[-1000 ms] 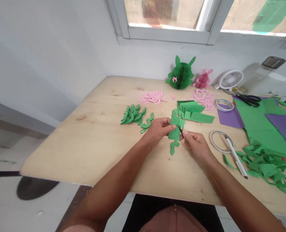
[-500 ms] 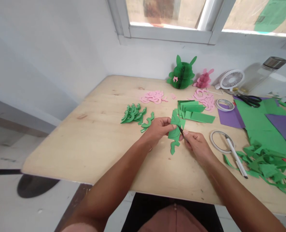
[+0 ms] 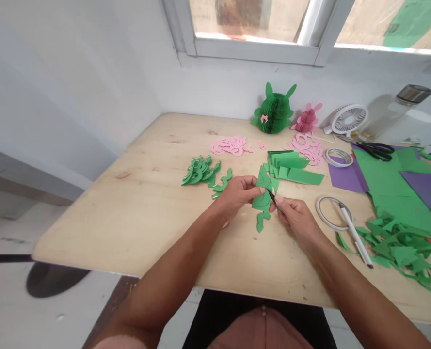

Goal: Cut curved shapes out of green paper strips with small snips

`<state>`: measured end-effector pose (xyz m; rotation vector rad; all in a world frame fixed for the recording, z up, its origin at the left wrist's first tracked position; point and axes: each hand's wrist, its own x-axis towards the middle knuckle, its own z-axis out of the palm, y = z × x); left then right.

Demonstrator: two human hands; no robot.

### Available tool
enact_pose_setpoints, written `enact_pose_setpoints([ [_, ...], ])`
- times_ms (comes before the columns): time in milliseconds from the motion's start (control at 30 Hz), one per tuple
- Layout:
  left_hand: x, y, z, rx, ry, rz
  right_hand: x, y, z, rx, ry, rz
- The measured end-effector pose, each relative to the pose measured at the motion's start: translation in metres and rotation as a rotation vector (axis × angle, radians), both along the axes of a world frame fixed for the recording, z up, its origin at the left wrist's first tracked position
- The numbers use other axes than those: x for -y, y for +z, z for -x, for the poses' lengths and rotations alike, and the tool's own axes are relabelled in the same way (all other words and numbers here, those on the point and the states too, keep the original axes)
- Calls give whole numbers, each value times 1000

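Note:
My left hand (image 3: 241, 193) pinches a piece of green paper (image 3: 261, 198) with curved outlines on it. From the right, my right hand (image 3: 294, 212) is closed around small scissors (image 3: 272, 196); their dark blades meet the paper's right edge and the handles are hidden in my fingers. Just below the held paper is a wavy green cutout (image 3: 262, 221). Beyond my left hand sits a pile of green curved cutouts (image 3: 199, 171), with a few loose ones (image 3: 223, 183) beside it. Folded green paper strips (image 3: 295, 169) lie behind my hands.
Pink cutouts (image 3: 231, 145) lie farther back. Green (image 3: 273, 114) and pink (image 3: 306, 120) paper figures stand by the wall, near a white fan (image 3: 348, 120). To the right are tape rolls (image 3: 339, 158), a white pen (image 3: 357, 237), black-handled scissors (image 3: 377, 151) and green scraps (image 3: 406, 249).
The held green paper has shifted very slightly at the blades. Both hands stay in nearly the same place, and the things on the table have not moved.

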<state>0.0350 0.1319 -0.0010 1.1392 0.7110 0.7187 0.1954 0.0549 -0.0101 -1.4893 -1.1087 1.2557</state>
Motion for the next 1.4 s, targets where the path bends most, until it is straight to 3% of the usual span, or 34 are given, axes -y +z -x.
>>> enact_pose_setpoints([
  [700, 1, 4, 0, 15, 25, 57, -1, -2, 0, 21, -38, -17],
  [1400, -1, 3, 1, -60, 41, -7, -2, -1, 2, 32, -18, 2],
])
